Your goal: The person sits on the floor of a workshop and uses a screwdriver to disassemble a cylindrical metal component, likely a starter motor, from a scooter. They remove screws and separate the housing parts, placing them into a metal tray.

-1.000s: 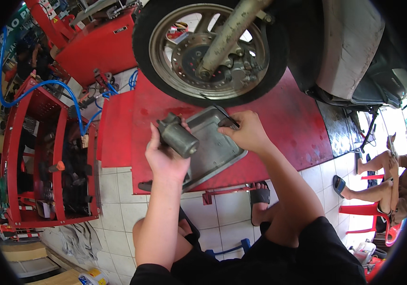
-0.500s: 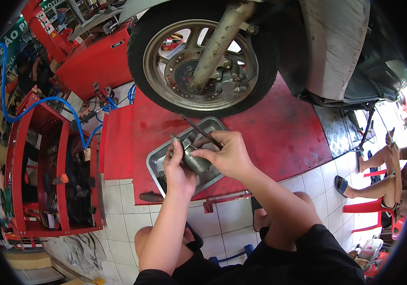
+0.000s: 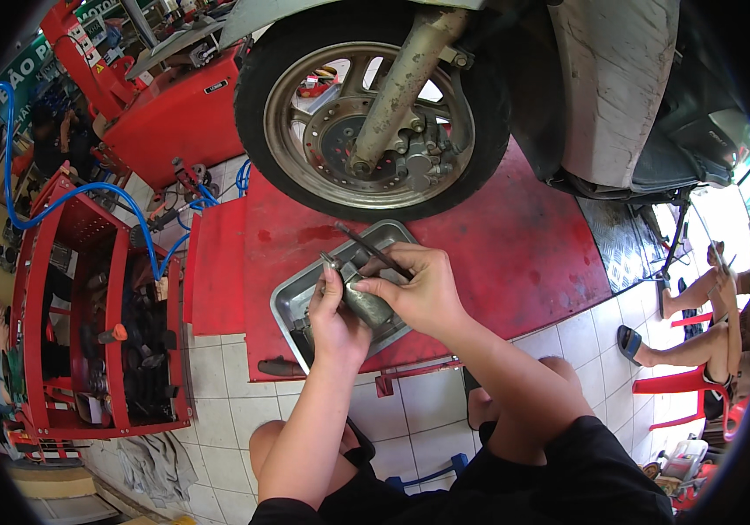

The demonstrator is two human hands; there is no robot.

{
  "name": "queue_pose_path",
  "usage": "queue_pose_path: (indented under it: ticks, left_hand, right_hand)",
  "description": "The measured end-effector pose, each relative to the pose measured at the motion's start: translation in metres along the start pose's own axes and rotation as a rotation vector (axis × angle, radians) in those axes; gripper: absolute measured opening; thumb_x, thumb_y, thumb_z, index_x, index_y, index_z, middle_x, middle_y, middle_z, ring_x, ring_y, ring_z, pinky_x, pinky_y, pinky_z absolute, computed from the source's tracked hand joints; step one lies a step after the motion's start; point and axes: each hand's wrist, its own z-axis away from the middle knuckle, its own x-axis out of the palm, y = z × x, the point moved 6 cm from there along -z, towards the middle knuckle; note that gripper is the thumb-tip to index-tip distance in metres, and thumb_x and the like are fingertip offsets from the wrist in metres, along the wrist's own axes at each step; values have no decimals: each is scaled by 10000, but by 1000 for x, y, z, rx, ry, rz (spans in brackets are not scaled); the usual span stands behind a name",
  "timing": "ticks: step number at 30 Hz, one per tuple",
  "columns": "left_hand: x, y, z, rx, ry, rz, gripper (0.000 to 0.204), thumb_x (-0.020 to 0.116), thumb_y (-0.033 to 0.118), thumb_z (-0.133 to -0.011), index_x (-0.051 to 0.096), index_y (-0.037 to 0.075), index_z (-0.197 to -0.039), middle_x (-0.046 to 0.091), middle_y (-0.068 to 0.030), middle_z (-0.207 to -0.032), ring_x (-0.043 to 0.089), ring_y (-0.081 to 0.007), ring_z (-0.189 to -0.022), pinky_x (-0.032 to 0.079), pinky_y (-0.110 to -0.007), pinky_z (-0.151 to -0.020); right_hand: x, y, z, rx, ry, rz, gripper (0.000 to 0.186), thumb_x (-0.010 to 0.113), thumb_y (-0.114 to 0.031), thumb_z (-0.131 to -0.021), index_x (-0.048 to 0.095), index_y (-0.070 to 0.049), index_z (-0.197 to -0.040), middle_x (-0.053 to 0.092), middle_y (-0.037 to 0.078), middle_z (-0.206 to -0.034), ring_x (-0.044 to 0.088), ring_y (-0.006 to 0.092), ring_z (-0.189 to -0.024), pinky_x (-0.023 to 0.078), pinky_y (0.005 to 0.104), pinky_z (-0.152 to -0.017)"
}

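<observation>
1 motorbike (image 3: 606, 96) fills the upper part of your view, its worn pale body panel at the right. Below it a red platform (image 3: 515, 254) spreads out in front of you, with damp-looking marks on its surface. To your left stands a red shelf unit (image 3: 112, 367), packed with dark items too cluttered to make out. The motorbike's front wheel (image 3: 333, 140), with a drilled brake disc and a black tyre, shows side-on beyond your work. A grey metal tray (image 3: 298, 296) lies at a slant on the platform, near its close edge.

Your 2 hands meet above that tray. Your left hand (image 3: 340, 328) is curled around the metal cylinder (image 3: 368, 308), thumb along its near side. Your right hand (image 3: 423, 284) pinches a dark rod (image 3: 366, 245) between thumb and fingers, the thumb tip reaching to the cylinder. The cylinder sits tilted between your hands, over the tray. The rod slants up and leftward, its far tip free; whether its shaft touches the cylinder, you cannot tell.
</observation>
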Motion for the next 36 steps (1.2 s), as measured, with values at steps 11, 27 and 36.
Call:
queue_pose_path:
  ticks: [11, 27, 36]
  left_hand:
    - [4, -4, 6, -32, 38, 95, 470, 538, 445, -1034, 582, 20, -1230, 655, -133, -1168, 627, -269, -1089, 487, -414, -998]
    - [2, -10, 9, -119, 58, 200, 413, 519, 441, -1042, 578, 60, -1190, 649, -95, -1128, 626, -253, -1081, 488, -413, -996]
    - [10, -7, 13, -123, 82, 199, 416, 507, 435, -1048, 573, 57, -1207, 651, -93, -1141, 626, -243, -1092, 491, -405, -998]
  right_hand:
    - [2, -13, 5, -154, 63, 141, 269, 851, -179, -746, 711, 31, -838, 679, 128, -819, 664, 269, -715, 499, 348, -631]
    - [5, -13, 9, -185, 89, 270, 293, 827, -261, -801, 713, 4, -853, 682, 106, -871, 676, 321, -739, 515, 383, -636]
    - [3, -24, 9, -114, 86, 310, 315, 842, -280, -783, 710, 0, -843, 682, 127, -855, 681, 334, -750, 522, 395, -649]
